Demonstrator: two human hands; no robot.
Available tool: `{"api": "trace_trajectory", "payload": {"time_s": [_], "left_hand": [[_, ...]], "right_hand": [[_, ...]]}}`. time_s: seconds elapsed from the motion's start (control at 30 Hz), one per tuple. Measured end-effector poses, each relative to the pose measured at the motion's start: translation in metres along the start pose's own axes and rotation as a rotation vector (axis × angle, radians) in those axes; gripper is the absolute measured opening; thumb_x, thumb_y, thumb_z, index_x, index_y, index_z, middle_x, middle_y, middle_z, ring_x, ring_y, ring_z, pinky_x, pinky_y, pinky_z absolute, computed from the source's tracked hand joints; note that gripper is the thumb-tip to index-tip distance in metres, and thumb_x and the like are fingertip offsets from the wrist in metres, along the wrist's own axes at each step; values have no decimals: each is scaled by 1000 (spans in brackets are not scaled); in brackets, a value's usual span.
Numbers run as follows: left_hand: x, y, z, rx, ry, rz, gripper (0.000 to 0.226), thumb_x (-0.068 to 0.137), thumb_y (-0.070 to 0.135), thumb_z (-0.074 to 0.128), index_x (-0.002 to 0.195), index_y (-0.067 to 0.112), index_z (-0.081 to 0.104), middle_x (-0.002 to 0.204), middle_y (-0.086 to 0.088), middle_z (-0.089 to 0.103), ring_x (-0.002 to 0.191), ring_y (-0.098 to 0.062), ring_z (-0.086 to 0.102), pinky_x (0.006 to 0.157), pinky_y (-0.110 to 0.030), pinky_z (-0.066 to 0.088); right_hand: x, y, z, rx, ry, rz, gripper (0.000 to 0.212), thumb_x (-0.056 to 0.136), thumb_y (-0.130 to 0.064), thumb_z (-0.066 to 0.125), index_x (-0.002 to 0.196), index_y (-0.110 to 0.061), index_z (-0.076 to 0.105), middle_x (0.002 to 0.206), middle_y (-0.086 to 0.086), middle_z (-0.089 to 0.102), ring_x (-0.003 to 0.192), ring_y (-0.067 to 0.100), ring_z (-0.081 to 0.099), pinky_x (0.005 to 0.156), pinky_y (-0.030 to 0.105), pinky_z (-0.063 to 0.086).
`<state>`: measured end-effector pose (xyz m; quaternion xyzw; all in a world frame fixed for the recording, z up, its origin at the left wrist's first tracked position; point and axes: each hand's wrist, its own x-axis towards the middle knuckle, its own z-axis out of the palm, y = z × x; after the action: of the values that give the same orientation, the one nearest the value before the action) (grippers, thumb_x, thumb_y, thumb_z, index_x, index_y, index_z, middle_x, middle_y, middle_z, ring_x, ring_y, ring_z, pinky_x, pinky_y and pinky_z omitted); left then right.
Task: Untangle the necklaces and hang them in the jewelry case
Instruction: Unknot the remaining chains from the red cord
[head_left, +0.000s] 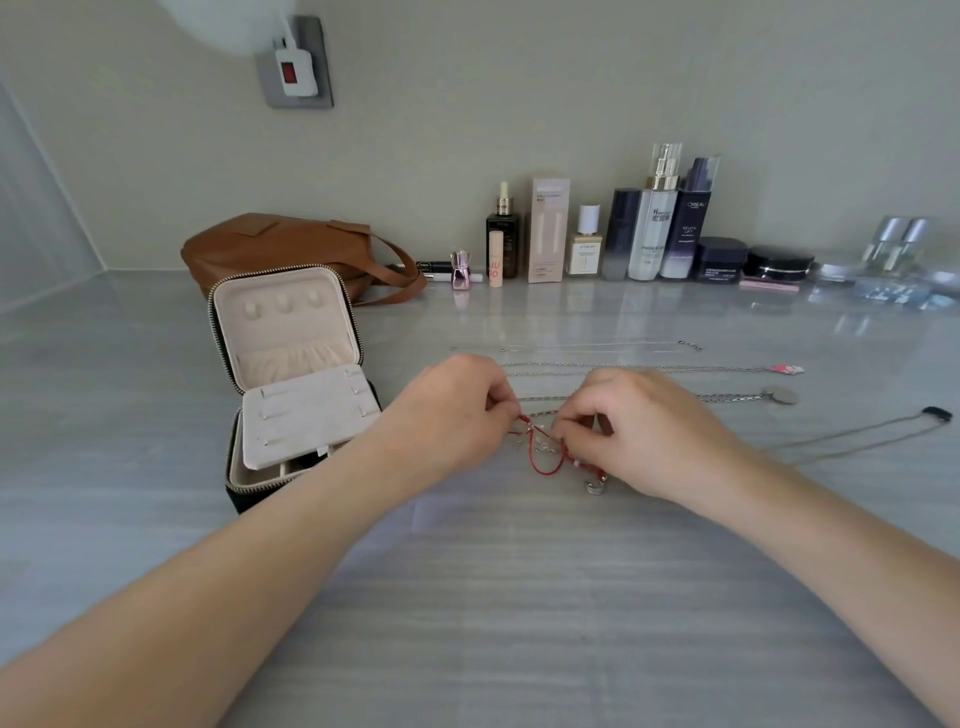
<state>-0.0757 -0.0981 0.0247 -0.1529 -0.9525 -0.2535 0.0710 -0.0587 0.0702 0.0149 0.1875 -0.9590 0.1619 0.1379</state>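
A red cord necklace (546, 457) with small silver beads and a silver pendant lies tangled on the grey table between my hands. My left hand (457, 410) pinches its left end; my right hand (639, 431) pinches the cord on the right. Several silver chain necklaces are stretched out behind: a thin one (597, 345), one with a pink charm (675, 369), one with a round pendant (737, 397), one with a dark clasp (872, 428). The open jewelry case (291, 384), black outside and beige inside, stands left of my left hand, lid upright with three hooks.
A brown leather bag (280, 249) lies behind the case. A row of cosmetic bottles and jars (649, 234) lines the back wall, with clear containers (893, 260) at the far right. A wall socket with a plug (296, 62) is up left.
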Motion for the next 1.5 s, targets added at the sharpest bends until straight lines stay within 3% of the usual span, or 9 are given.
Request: {"api": "trace_trajectory", "payload": {"time_s": [0.17, 0.37, 0.57, 0.8, 0.9, 1.03, 1.3, 1.37, 1.5], "left_hand": [[1, -3, -5, -35, -25, -25, 17, 86, 20, 55, 69, 23, 57, 62, 14, 51, 59, -7, 48, 52, -17, 35], [-3, 5, -10, -158, -70, -32, 13, 85, 21, 58, 74, 18, 64, 59, 13, 53, 49, 0, 47, 46, -10, 35], [-10, 13, -13, -345, -138, 25, 13, 88, 17, 56, 91, 21, 68, 57, 5, 46, 38, -2, 40, 38, -9, 27], [-13, 20, -16, -452, -113, 71, 10, 85, 13, 62, 84, 15, 71, 66, 2, 56, 46, 0, 44, 45, -7, 30], [-16, 23, -14, -443, -73, 67, 11, 86, 18, 62, 93, 17, 70, 74, 11, 56, 40, 10, 45, 39, -4, 27], [-17, 33, -13, -627, 6, 113, 8, 86, 21, 62, 91, 23, 67, 50, 19, 55, 39, 2, 40, 41, -5, 27], [-19, 37, -13, -833, -31, 11, 15, 84, 21, 63, 70, 24, 65, 65, 9, 60, 55, 2, 48, 53, -11, 37], [-18, 37, -13, -848, -35, -25, 18, 85, 23, 61, 68, 25, 64, 79, 3, 64, 69, -5, 51, 60, -20, 38], [-15, 37, -13, -953, -86, -93, 22, 89, 20, 52, 68, 20, 59, 79, 7, 68, 75, -10, 55, 64, -25, 38]], "right_hand": [[-2, 2, -17, 282, 121, 61, 9, 78, -22, 65, 75, -27, 71, 73, -13, 62, 66, 4, 55, 65, 21, 43], [-4, -5, -31, 745, 160, 145, 22, 89, -4, 52, 75, -18, 61, 69, -6, 68, 56, -1, 62, 54, 6, 43], [-4, -6, -39, 910, 227, 127, 22, 89, -7, 52, 77, -22, 63, 58, -8, 64, 57, 3, 58, 55, 13, 44], [-3, -8, -45, 1193, 209, 157, 21, 92, -7, 48, 78, -16, 60, 57, -6, 59, 61, 11, 64, 61, 22, 50], [-4, -7, -47, 1096, 195, 109, 18, 89, -10, 53, 79, -20, 64, 59, -6, 64, 62, 7, 61, 60, 21, 46], [-5, -9, -46, 964, 180, 35, 16, 83, -13, 62, 79, -27, 69, 60, -8, 66, 59, 2, 56, 55, 16, 43], [-4, -10, -49, 822, 137, -69, 19, 83, -8, 61, 89, -25, 68, 64, -23, 68, 62, -11, 59, 61, 3, 41], [-3, -8, -50, 761, 128, -54, 19, 84, -11, 62, 86, -29, 68, 64, -22, 68, 62, -10, 58, 61, 4, 41], [-3, -7, -49, 790, 182, -1, 13, 79, -11, 67, 76, -24, 68, 56, -15, 66, 54, -5, 57, 53, 5, 40]]}}
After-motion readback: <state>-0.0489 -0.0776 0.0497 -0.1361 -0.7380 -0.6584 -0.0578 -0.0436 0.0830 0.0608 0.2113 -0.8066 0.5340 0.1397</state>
